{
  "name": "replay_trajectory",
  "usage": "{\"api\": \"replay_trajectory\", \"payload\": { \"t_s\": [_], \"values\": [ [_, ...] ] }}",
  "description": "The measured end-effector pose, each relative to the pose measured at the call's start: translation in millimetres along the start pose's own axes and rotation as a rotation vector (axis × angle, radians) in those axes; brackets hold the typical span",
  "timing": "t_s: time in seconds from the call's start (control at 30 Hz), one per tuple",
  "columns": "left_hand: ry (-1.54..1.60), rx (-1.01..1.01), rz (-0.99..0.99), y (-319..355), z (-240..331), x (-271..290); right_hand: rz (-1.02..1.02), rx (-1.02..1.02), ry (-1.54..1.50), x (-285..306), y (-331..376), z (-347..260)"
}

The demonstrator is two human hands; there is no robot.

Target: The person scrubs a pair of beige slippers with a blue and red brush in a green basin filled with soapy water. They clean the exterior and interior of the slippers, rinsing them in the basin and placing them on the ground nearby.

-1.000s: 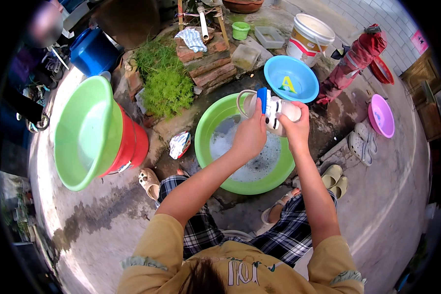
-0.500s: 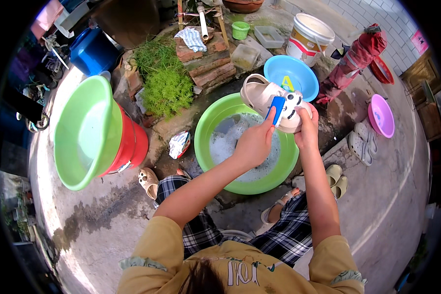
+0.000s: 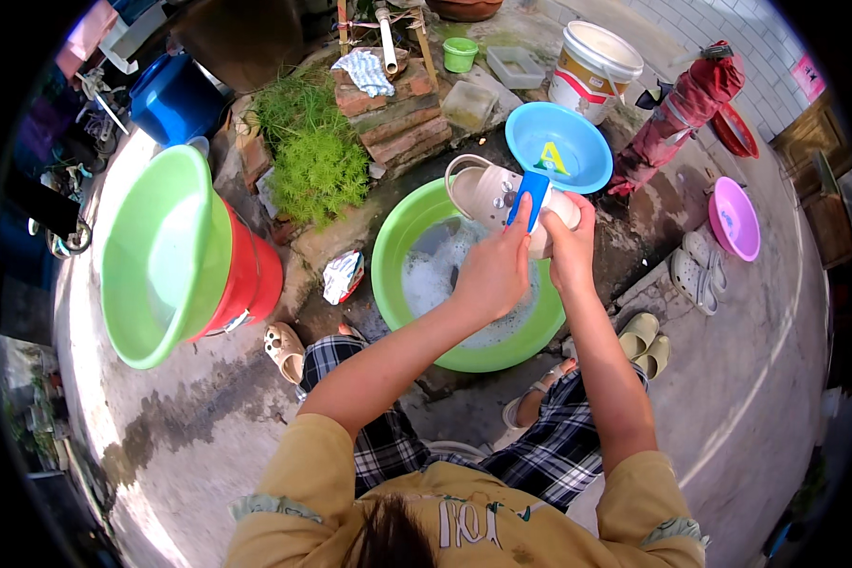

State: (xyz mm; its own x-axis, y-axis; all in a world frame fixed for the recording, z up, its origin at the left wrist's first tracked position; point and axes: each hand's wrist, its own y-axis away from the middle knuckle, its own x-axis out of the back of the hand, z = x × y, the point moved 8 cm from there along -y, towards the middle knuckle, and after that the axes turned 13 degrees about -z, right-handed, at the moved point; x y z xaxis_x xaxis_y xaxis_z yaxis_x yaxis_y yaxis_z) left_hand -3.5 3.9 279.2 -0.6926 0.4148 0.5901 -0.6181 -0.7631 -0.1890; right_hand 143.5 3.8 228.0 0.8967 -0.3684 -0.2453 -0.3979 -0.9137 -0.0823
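Matt rubbery clog (image 3: 478,196), smooth blue plastic brush (image 3: 532,194), glossy plastic basin (image 3: 386,275), rough bricks (image 3: 402,130)

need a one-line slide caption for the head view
Over a green basin of sudsy water, the left hand holds a blue brush against a pale clog gripped in the right hand.

Patterned cloth (image 3: 365,73) over the upper left corner of a brick stack (image 3: 402,125) | feathery green plants (image 3: 320,170) beside its left edge | pale-green tub (image 3: 157,260) atop red bucket (image 3: 256,270) | purple basin (image 3: 735,219), right

Pale clog (image 3: 486,192) partly behind blue brush (image 3: 530,199) and right grip (image 3: 570,248), brown pot (image 3: 469,12) cropped by top edge
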Motion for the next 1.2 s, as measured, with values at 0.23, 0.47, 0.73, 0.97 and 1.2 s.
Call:
{"api": "replay_trajectory", "payload": {
  "t_s": [0.23,0.47,0.73,0.97,1.2],
  "values": [
    [0.124,0.107,-0.029,-2,-13,0,0.078,0.090,0.014,3,0,-14],
    [0.161,0.237,-0.032,-18,-38,6,0.013,0.199,0.467,-24,16,-41],
    [0.135,0.161,-0.078,-22,-29,-1,0.025,0.209,0.472,-9,11,-37],
    [0.010,-0.099,-0.108,-5,-2,-8,-0.018,0.185,0.525,-6,7,-53],
    [-0.065,-0.016,-0.031,-15,-19,17,-0.075,0.266,0.668,-24,15,-58]
  ]
}}
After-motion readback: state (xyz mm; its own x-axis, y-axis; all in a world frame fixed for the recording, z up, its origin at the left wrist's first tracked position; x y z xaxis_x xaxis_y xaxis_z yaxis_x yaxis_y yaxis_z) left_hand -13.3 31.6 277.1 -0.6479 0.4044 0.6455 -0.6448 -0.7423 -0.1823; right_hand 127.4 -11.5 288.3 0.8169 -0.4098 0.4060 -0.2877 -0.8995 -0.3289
